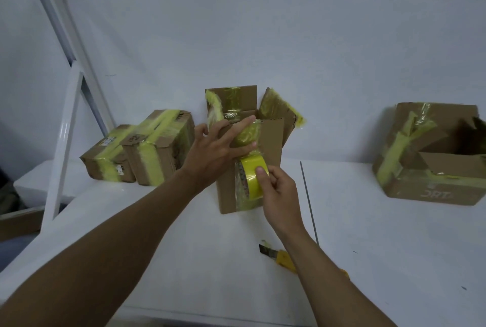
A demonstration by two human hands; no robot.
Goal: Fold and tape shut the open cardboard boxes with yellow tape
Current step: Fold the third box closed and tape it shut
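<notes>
Two hands work one box in the head view. The left hand (218, 146) lies with fingers straight and spread, pressing down a folded flap of the middle cardboard box (226, 195). Beyond its fingertips two flaps stand upright. The right hand (278, 190) pinches the yellow tape roll (253, 178), thumb on its outer face, just below the left fingers against the box's near side. Left of those fingers sit two taped boxes (155, 158); well to the right is another open box (434, 169). A knife (282, 258) lies under the right wrist. The step looks like starting a strip. Next, the standing flaps need folding and the tape drawing over the seam.
</notes>
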